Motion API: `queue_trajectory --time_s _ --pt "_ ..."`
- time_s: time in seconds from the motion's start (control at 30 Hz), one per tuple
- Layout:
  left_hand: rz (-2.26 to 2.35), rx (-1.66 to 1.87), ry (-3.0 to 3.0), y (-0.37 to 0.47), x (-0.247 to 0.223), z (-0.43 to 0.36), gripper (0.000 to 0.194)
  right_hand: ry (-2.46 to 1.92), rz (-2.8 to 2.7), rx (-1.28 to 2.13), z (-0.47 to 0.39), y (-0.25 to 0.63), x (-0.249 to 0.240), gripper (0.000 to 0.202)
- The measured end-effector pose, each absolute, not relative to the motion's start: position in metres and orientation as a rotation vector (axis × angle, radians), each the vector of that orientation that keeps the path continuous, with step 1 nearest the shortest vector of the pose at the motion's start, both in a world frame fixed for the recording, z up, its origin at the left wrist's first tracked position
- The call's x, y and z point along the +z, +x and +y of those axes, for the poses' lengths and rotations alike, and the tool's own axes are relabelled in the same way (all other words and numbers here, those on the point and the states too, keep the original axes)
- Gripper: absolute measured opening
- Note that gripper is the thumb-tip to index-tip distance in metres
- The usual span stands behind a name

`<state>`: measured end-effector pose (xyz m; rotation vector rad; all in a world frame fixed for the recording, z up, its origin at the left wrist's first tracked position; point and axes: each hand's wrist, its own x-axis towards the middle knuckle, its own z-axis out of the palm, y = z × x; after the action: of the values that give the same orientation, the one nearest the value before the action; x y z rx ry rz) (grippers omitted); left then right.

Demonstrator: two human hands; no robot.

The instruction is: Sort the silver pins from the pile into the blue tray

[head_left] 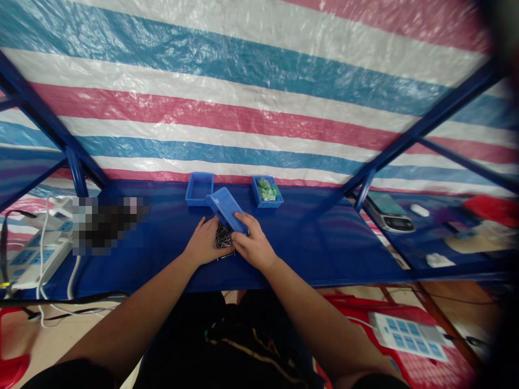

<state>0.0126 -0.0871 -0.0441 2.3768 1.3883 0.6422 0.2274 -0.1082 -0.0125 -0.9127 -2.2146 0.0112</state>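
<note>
Here, the right hand (256, 244) clamps its grip on a tilted blue bin (228, 207) just beside metal fasteners (223, 237) on the tabletop (320, 243); the left hand (203, 241), grip apart, cups them. A rear bin (270, 205) holds green packets (266, 189).

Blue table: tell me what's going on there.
A person's right hand holds a tilted blue bin just above a pile of small, dark metal pieces on the blue table. The left hand is cupped at the pile's left side. Farther back, a second blue bin stands on the left, and a third on the right holds green packets.
</note>
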Motion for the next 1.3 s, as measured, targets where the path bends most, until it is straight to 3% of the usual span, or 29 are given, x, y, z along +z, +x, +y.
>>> queue_trajectory --time_s 0.97,1.3 --pt "1.41 0.639 2.395 0.013 -0.042 -0.087 0.098 -0.904 -2.21 -0.04 -0.096 0.25 -0.011 0.025" --pt "1.408 0.703 2.387 0.013 -0.046 -0.088 0.111 -0.955 -2.172 -0.027 -0.092 0.262 -0.016 0.027"
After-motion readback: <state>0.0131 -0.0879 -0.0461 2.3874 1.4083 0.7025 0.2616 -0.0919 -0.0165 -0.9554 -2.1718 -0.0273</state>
